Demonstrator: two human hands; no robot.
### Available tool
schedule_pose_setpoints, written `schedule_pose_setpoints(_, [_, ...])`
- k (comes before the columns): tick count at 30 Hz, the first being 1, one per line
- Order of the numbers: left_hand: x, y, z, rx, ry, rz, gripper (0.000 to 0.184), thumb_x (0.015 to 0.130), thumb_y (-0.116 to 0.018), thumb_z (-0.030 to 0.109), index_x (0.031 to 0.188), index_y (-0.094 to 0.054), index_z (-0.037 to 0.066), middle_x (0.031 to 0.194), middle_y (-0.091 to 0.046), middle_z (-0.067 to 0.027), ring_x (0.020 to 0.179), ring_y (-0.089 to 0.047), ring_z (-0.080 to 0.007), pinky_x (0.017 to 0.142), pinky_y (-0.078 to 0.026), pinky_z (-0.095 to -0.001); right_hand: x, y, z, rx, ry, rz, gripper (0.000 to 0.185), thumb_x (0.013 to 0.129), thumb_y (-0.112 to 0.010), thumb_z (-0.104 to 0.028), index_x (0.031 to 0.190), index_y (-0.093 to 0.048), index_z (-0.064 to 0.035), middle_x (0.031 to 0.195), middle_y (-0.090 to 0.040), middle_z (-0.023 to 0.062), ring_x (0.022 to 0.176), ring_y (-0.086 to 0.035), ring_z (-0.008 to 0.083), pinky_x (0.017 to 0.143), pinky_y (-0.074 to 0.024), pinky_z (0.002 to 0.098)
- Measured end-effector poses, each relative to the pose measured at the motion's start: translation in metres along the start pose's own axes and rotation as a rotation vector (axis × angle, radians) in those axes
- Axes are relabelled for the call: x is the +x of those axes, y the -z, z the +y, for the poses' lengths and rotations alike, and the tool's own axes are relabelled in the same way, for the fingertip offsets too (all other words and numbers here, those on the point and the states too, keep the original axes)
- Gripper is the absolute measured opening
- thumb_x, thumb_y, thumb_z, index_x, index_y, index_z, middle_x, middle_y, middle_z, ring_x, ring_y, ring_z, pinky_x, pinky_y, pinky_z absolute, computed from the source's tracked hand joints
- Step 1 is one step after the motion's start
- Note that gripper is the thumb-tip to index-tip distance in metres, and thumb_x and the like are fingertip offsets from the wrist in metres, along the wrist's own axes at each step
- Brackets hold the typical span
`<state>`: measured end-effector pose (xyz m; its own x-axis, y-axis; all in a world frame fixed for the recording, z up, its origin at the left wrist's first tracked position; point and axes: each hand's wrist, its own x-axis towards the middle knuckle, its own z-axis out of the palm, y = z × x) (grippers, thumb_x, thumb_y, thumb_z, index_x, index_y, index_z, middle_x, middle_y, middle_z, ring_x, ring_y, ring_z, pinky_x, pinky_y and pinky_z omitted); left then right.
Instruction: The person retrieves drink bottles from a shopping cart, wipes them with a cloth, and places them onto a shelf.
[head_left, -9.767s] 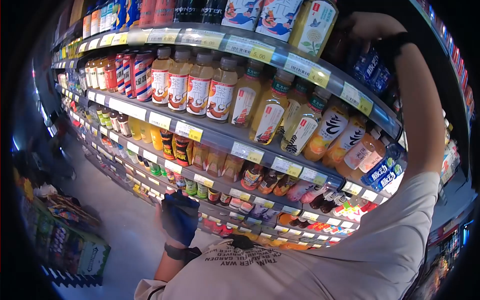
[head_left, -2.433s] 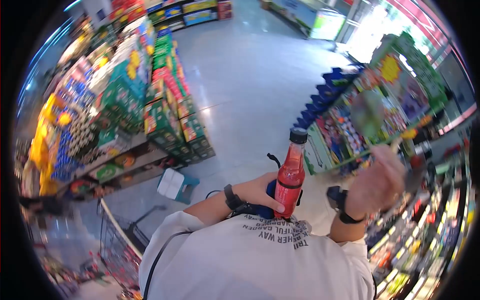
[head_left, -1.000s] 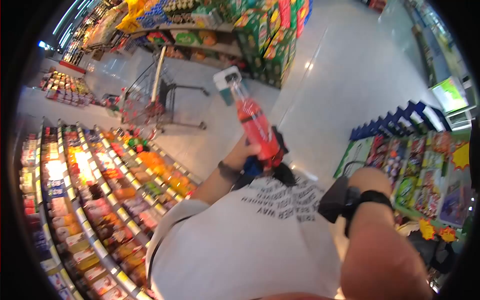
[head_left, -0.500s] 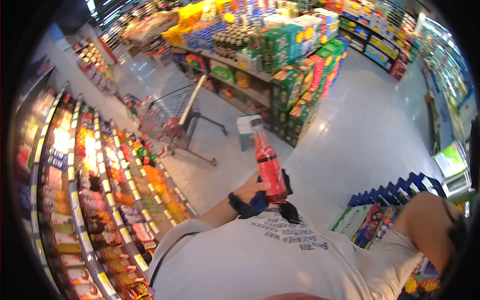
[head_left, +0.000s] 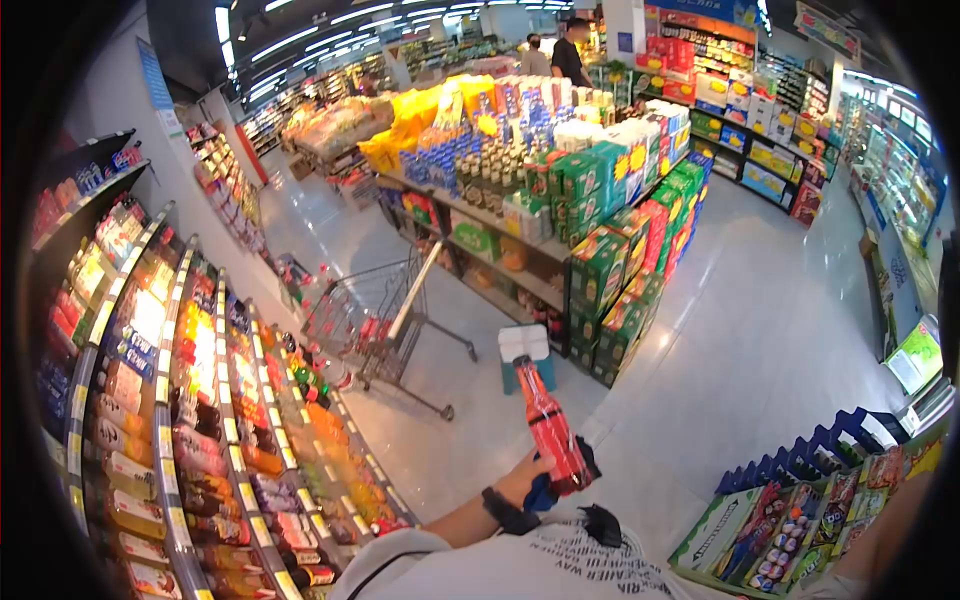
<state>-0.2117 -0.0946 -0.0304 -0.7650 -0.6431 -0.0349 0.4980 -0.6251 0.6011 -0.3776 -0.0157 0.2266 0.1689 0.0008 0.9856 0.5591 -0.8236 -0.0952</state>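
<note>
My left hand [head_left: 528, 476] is closed around a glass-like bottle [head_left: 556, 430] of red drink with a dark band round its middle. The bottle is tilted, its neck pointing away from me. Dark straps circle my wrist, and part of the palm is hidden behind the bottle. Just beyond the bottle's neck stands a small stool [head_left: 524, 345] with a pale top and teal legs. Of my right side only a blurred part of the arm shows at the lower right edge; my right hand is out of view.
A shopping cart [head_left: 385, 330] stands left of the stool. Refrigerated shelves [head_left: 225, 400] of bottled drinks line the left. Ahead is a display stand [head_left: 510, 250] stacked with cartons [head_left: 600, 290]. At lower right is a snack rack [head_left: 780, 530]. Two people [head_left: 570, 55] stand far back.
My view has tilted up, showing more of the store and the people at the back. The bottle, still in my left hand, sits lower in view and leans more. My right arm has dropped.
</note>
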Motion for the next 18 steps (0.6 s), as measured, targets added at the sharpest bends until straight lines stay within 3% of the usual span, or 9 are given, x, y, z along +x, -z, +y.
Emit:
schedule_pose_setpoints(7, [-0.018,0.01,-0.035,-0.123,0.14,-0.064,0.069,0.089,-0.074,0.025,0.144,-0.037,0.004,0.132,-0.056,-0.0144,0.123,-0.058,-0.0293,0.106,-0.046,-0.0461,-0.026,-0.005,0.016,-0.033,-0.161,-0.028,0.032,0.096,-0.057,-0.018,0.118,-0.057,0.0052,0.108,-0.068,0.0134,0.09,-0.066,0.0241,0.081,-0.0551,0.0377])
schedule_pose_setpoints(9, [-0.03,-0.007,-0.033,0.002,0.182,0.058,0.079,0.088,-0.076,0.03,0.148,-0.033,0.004,0.135,-0.055,-0.0141,0.127,-0.056,-0.0282,0.109,-0.044,-0.0459,-0.034,-0.008,0.018,-0.048,-0.19,-0.039,0.031,0.096,-0.057,-0.018,0.117,-0.057,0.0049,0.108,-0.068,0.0133,0.089,-0.066,0.0243,0.081,-0.0549,0.0379])
schedule_pose_setpoints(12, [-0.033,-0.001,-0.035,0.24,0.138,0.035,0.094,0.083,-0.081,0.037,0.153,-0.028,0.004,0.142,-0.051,-0.0111,0.135,-0.049,-0.0254,0.115,-0.037,-0.0437,-0.044,-0.01,0.021,-0.062,-0.222,-0.057,0.03,0.095,-0.057,-0.017,0.116,-0.057,0.0044,0.107,-0.068,0.0133,0.089,-0.066,0.0245,0.081,-0.0547,0.0381])
schedule_pose_setpoints(15, [-0.044,-0.023,-0.028,0.276,0.086,0.115,0.092,0.082,-0.082,0.033,0.153,-0.03,0.004,0.143,-0.05,-0.0103,0.135,-0.048,-0.0251,0.116,-0.036,-0.0445,-0.047,-0.018,0.019,-0.073,-0.225,-0.037,0.029,0.095,-0.057,-0.017,0.116,-0.057,0.0039,0.107,-0.067,0.0132,0.089,-0.065,0.0247,0.081,-0.0545,0.0384])
schedule_pose_setpoints(16, [-0.044,-0.025,-0.026,0.277,0.041,0.066,0.084,0.082,-0.081,0.028,0.149,-0.035,0.006,0.135,-0.056,-0.0091,0.126,-0.056,-0.0234,0.108,-0.044,-0.0415,-0.042,-0.019,0.018,-0.083,-0.22,-0.016,0.029,0.095,-0.057,-0.017,0.115,-0.057,0.0037,0.107,-0.067,0.0132,0.089,-0.065,0.0248,0.081,-0.0545,0.0385])
schedule_pose_setpoints(17, [-0.052,0.01,-0.041,0.254,0.19,0.064,0.074,0.085,-0.078,0.026,0.144,-0.038,0.007,0.125,-0.061,-0.0076,0.113,-0.062,-0.0202,0.096,-0.052,-0.037,-0.041,-0.023,0.012,-0.085,-0.209,0.021,0.029,0.095,-0.057,-0.017,0.115,-0.057,0.0035,0.106,-0.067,0.0132,0.088,-0.065,0.0249,0.082,-0.0544,0.0386])
schedule_pose_setpoints(18, [-0.054,0.002,-0.036,0.226,0.141,0.113,0.064,0.087,-0.075,0.024,0.14,-0.042,0.007,0.117,-0.063,-0.0073,0.106,-0.064,-0.0178,0.088,-0.055,-0.0333,-0.032,-0.021,0.01,-0.112,-0.164,0.036,0.028,0.095,-0.057,-0.017,0.115,-0.058,0.0034,0.106,-0.067,0.0131,0.088,-0.065,0.025,0.082,-0.0543,0.0387])
